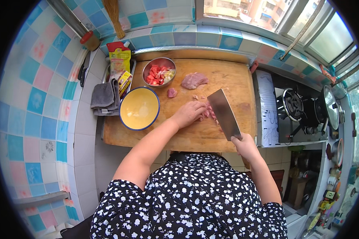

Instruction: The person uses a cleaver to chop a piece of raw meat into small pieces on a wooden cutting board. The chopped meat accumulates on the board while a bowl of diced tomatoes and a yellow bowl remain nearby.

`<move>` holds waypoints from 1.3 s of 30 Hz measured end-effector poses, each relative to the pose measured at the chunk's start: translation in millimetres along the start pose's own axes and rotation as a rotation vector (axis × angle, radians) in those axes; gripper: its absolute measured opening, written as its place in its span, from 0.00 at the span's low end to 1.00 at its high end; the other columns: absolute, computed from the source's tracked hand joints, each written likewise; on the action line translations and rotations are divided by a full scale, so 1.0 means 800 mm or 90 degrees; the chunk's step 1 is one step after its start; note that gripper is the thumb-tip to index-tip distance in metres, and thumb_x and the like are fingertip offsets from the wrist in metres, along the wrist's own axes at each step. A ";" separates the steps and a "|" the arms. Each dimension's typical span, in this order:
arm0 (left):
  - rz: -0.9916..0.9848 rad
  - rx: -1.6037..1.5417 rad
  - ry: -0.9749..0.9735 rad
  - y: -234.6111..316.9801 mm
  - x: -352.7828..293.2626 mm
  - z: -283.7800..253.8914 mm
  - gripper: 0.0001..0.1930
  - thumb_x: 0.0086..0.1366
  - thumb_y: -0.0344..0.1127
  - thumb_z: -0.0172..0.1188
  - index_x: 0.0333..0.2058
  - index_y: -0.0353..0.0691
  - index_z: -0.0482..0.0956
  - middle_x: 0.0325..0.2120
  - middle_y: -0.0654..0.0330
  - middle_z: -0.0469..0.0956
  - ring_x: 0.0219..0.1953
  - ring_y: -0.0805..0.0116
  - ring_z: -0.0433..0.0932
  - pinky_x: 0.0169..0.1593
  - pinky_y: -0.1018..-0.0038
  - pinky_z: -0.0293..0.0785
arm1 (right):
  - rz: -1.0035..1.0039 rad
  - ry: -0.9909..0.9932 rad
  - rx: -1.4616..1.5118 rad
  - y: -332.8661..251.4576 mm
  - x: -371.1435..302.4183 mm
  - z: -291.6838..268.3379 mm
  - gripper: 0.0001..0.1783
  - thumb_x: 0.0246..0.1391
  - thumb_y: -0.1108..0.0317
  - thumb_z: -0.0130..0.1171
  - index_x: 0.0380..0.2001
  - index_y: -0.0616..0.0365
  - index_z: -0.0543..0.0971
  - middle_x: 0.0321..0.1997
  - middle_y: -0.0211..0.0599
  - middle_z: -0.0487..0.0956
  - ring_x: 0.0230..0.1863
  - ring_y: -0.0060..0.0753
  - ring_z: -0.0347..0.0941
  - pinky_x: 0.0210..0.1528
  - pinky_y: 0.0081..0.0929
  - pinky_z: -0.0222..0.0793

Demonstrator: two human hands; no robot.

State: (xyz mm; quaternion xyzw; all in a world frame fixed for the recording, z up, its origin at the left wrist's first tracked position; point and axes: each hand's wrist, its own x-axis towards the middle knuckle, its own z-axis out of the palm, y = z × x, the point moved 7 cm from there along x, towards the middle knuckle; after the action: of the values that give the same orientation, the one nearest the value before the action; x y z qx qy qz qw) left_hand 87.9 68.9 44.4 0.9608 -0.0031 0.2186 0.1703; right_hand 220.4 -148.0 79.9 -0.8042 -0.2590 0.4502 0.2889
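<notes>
My right hand (245,146) is wrapped round the handle of a cleaver (224,114), whose broad blade slants up and to the left over the cutting board (175,133). Cut pieces of raw meat (212,112) lie along the blade's left side. My left hand (190,113) rests on the board with its fingers bent and pressed together over meat at the edge of these pieces; the fingertips partly hide what is under them. Farther back lie a larger slab of raw meat (194,80) and a small chunk (172,93).
A metal bowl (169,81) of cut red and pale pieces stands at the board's back left. Nearer is a yellow bowl (139,108) with a blue rim. Left of it are a grey cloth (106,96) and a yellow-red pouch (120,59). A gas stove (293,105) stands to the right.
</notes>
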 end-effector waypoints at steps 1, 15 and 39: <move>0.028 -0.002 -0.032 -0.002 0.008 -0.004 0.16 0.57 0.35 0.66 0.44 0.41 0.78 0.51 0.58 0.76 0.56 0.57 0.74 0.61 0.64 0.71 | -0.006 0.005 -0.006 -0.002 -0.002 -0.002 0.19 0.61 0.58 0.58 0.42 0.65 0.82 0.26 0.39 0.80 0.22 0.31 0.76 0.26 0.31 0.73; 0.087 -0.006 -0.274 -0.009 0.022 0.006 0.23 0.59 0.44 0.67 0.50 0.40 0.76 0.46 0.58 0.76 0.54 0.57 0.73 0.61 0.64 0.69 | -0.010 -0.016 0.030 -0.005 -0.005 0.007 0.17 0.61 0.59 0.58 0.40 0.66 0.81 0.21 0.35 0.76 0.19 0.28 0.75 0.26 0.32 0.71; -0.369 -0.001 0.057 0.037 -0.025 0.006 0.24 0.61 0.43 0.67 0.50 0.35 0.74 0.48 0.48 0.75 0.50 0.47 0.75 0.53 0.59 0.75 | -0.072 0.019 -0.164 -0.014 0.018 0.009 0.19 0.60 0.56 0.59 0.42 0.62 0.82 0.35 0.57 0.83 0.43 0.59 0.80 0.47 0.47 0.73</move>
State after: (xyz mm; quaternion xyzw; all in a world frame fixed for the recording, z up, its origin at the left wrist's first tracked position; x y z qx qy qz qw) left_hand 69.5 38.3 41.2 0.9108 0.2794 0.2033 0.2261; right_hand 219.1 -129.0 76.4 -0.8255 -0.3553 0.3840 0.2121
